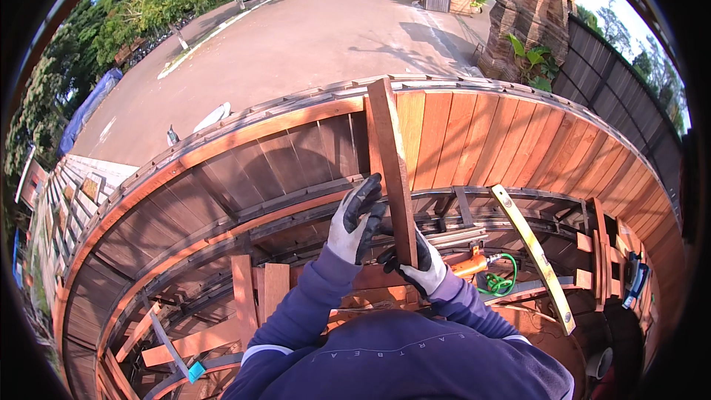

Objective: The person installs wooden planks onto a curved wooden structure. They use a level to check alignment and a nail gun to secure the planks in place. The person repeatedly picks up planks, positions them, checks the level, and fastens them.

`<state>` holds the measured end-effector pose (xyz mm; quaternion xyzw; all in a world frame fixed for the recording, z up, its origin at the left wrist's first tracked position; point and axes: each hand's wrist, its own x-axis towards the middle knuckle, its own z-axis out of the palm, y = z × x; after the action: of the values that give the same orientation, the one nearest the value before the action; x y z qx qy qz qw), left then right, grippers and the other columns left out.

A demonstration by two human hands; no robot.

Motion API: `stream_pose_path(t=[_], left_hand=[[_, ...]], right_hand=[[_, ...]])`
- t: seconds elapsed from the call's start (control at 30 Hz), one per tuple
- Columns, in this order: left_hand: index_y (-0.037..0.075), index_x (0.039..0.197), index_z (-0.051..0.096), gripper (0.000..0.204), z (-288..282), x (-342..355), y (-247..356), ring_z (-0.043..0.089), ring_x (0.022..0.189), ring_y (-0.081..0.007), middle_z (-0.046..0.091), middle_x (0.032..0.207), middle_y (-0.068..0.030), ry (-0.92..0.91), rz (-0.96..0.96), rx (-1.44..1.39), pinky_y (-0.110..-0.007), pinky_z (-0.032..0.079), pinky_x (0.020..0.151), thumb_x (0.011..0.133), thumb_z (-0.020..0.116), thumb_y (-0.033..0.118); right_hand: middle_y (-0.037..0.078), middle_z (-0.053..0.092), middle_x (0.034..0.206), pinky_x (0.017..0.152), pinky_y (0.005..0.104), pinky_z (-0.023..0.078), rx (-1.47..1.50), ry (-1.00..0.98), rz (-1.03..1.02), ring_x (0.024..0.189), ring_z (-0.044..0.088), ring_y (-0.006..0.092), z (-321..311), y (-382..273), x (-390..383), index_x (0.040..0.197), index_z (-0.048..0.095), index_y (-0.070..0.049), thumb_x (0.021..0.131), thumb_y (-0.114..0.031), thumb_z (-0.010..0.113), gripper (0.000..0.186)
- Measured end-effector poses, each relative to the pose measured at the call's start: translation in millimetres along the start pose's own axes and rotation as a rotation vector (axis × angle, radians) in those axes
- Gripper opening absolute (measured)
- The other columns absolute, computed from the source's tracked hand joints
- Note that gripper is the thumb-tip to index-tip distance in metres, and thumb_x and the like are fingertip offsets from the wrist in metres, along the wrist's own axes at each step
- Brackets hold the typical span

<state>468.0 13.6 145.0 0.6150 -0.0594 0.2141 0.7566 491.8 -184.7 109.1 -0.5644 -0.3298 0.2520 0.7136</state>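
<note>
My two hands wear white-and-black work gloves. My right hand (422, 263) grips the lower end of a reddish-brown wooden board (392, 167), its fingers wrapped round the edge. The board slants up and away from me, its far end at the top edge of a curved plank wall (459, 141). My left hand (358, 218) is beside the board's left face, fingers curved and apart from the thumb, with nothing visible in it. Whether its fingertips touch the board I cannot tell.
A yellow spirit level (533, 259) leans at the right, near an orange power tool (470, 265) with a green cord (503, 281). Wooden offcuts (243, 292) and a teal-ended bar (194, 372) lie left. Past the wall are a paved yard (296, 37) and a thick trunk (526, 15).
</note>
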Motion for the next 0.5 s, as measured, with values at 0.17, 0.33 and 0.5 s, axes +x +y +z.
stream_pose_path(t=[0.17,0.33,0.5], left_hand=[[-0.002,0.132,0.05,0.044,-29,36,10,0.059,0.107,-0.0111,0.064,0.118,-0.0058,-0.135,-0.216,-0.113,-0.027,0.048,0.095,0.09,0.062,-0.004],[-0.002,0.122,0.058,0.033,-70,76,-35,0.065,0.095,-0.013,0.068,0.11,-0.0062,0.017,-0.156,-0.04,-0.024,0.053,0.081,0.089,0.06,-0.007],[-0.003,0.12,0.058,0.033,-115,121,-83,0.067,0.093,-0.015,0.068,0.11,-0.0084,0.115,-0.129,0.035,-0.025,0.055,0.082,0.088,0.057,-0.011]], right_hand=[[0.02,0.065,0.117,0.095,0.0368,0.05,0.013,-0.108,0.151,0.107,0.066,0.0289,-19,7,3,0.133,0.05,0.004,0.082,-0.01,0.069,0.057],[0.022,0.065,0.115,0.094,0.0398,0.049,-0.804,0.3,-0.085,0.106,0.063,0.0355,-65,23,-25,0.13,0.054,0.002,0.08,-0.015,0.071,0.055],[0.018,0.059,0.122,0.108,0.0487,0.034,-1.324,0.223,0.096,0.117,0.052,0.036,-119,39,-105,0.131,0.054,-0.005,0.071,-0.018,0.069,0.063]])
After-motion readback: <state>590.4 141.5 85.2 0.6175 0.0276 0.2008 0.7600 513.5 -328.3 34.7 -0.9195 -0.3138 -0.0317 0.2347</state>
